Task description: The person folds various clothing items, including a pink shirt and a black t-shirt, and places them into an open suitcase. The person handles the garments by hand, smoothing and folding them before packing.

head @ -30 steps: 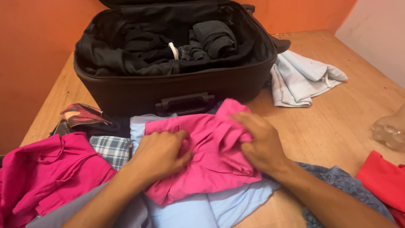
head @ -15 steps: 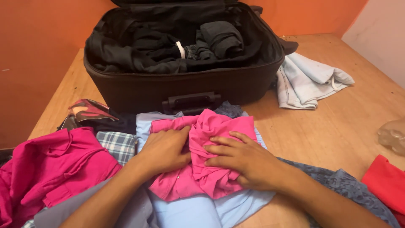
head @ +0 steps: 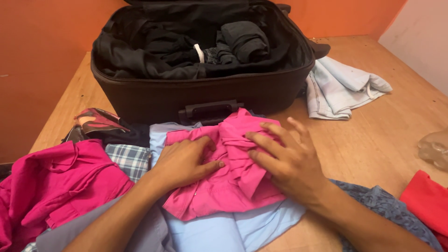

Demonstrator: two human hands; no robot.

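Note:
A bright pink shirt [head: 219, 184] lies partly folded on top of a light blue garment [head: 233, 228], in front of an open black suitcase [head: 200, 93]. My left hand [head: 184, 161] rests flat on the shirt's left half, fingers pointing right. My right hand [head: 287, 161] lies on the shirt's right half, fingers spread and pressing the folded cloth. Dark clothes fill the suitcase.
A second pink garment [head: 56, 186] lies at the left beside a checked cloth [head: 128, 158] and a red-patterned dark item [head: 100, 122]. Pale blue jeans [head: 343, 88] sit right of the suitcase. A clear plastic bottle [head: 434, 149] and red cloth [head: 427, 203] are at the right. Orange walls surround the wooden table [head: 373, 140].
My right hand folded the shirt's right side inward and bunched it, then slid back right and opened flat over the fold. My left hand stayed pressing the shirt.

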